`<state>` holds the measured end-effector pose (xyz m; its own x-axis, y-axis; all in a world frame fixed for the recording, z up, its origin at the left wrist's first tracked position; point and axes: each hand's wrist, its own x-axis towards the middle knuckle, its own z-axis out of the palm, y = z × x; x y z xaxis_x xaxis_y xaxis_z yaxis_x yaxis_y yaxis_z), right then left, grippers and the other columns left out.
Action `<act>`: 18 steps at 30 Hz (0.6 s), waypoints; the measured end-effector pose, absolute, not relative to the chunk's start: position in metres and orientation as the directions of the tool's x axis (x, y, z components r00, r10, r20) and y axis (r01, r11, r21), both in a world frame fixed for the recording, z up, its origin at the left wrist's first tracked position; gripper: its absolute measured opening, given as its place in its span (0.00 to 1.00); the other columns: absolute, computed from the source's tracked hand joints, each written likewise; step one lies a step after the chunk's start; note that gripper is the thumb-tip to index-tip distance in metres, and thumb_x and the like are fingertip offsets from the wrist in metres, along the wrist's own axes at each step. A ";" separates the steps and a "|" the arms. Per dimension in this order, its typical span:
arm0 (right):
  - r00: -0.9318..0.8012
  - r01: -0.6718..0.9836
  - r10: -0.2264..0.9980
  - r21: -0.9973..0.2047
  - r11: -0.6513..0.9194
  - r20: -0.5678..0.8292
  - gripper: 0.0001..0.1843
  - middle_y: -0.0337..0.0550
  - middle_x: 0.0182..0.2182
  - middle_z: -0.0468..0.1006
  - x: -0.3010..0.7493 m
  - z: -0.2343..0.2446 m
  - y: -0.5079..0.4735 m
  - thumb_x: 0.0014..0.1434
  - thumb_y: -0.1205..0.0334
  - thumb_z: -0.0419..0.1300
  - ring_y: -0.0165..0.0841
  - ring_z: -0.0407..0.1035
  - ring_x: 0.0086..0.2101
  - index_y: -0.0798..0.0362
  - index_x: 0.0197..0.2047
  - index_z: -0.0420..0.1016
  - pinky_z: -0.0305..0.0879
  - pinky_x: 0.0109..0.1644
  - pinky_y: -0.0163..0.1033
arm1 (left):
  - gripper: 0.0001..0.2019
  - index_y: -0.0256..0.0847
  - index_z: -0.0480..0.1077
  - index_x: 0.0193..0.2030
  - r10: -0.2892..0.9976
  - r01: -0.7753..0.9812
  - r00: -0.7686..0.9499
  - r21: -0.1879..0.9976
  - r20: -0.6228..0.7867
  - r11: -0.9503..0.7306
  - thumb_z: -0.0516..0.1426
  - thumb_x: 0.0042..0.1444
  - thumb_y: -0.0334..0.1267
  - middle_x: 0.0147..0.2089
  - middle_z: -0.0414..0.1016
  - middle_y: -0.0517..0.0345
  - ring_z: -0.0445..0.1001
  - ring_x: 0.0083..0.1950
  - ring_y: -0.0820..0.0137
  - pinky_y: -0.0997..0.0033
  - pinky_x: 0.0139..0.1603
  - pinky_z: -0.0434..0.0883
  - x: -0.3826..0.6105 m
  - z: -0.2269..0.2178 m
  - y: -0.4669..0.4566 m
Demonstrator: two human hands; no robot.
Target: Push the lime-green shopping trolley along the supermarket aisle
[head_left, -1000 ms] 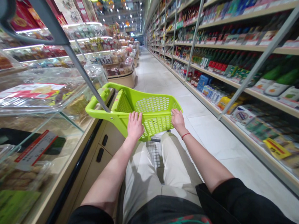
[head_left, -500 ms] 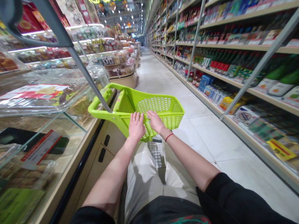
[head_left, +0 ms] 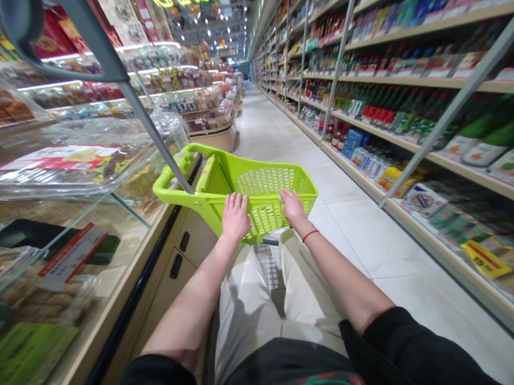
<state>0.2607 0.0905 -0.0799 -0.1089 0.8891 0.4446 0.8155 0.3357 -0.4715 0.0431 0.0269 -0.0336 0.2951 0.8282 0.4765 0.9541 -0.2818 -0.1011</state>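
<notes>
A lime-green plastic shopping basket (head_left: 274, 183) with mesh walls and a thick handle (head_left: 166, 183) at its left stands in front of me in a supermarket aisle. My left hand (head_left: 235, 218) grips the basket's near rim at the left, fingers curled over the edge. My right hand (head_left: 293, 206), with a red string round the wrist, grips the same rim further right. The basket looks empty inside. My light trousers show below the basket.
A glass display counter (head_left: 67, 185) with packaged food runs along my left, crossed by a grey metal bar (head_left: 150, 135). Long shelves (head_left: 406, 81) of bottles and packets line the right. A white tiled aisle (head_left: 271, 128) stretches ahead between them.
My right hand slid left along the rim until it was next to my left hand, then moved back right to the middle-right of the rim. The left hand stayed put.
</notes>
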 end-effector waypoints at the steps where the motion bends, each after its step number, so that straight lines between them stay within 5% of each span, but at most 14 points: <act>1: -0.139 0.803 0.886 -0.473 0.362 0.442 0.33 0.56 0.60 0.74 0.251 -0.078 0.091 0.54 0.82 0.49 0.39 0.64 0.62 0.60 0.61 0.73 0.45 0.74 0.52 | 0.34 0.27 0.60 0.69 0.827 0.954 0.298 -0.107 0.476 -0.281 0.53 0.54 0.30 0.67 0.65 0.36 0.57 0.73 0.48 0.45 0.76 0.50 0.043 -0.033 0.027; 9: -0.354 0.680 0.805 -0.460 0.571 0.477 0.32 0.56 0.61 0.74 0.177 -0.053 0.086 0.57 0.82 0.48 0.37 0.66 0.62 0.58 0.63 0.72 0.45 0.74 0.50 | 0.34 0.25 0.59 0.70 0.838 0.948 0.313 -0.102 0.447 -0.300 0.52 0.54 0.30 0.69 0.65 0.36 0.56 0.74 0.50 0.46 0.76 0.48 0.041 -0.030 0.025; 18: -0.283 0.766 0.833 -0.411 0.494 0.474 0.33 0.54 0.59 0.76 0.244 -0.072 0.093 0.54 0.83 0.49 0.39 0.69 0.59 0.57 0.60 0.75 0.51 0.73 0.52 | 0.37 0.22 0.54 0.72 0.844 0.939 0.344 -0.137 0.411 -0.316 0.52 0.54 0.30 0.74 0.55 0.36 0.49 0.77 0.54 0.52 0.77 0.46 0.026 -0.026 0.022</act>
<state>0.2438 0.0931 -0.0722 -0.2835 0.8335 0.4743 0.7662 0.4943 -0.4107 0.0263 0.0223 -0.0264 0.3441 0.8441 0.4111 0.9388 -0.3160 -0.1369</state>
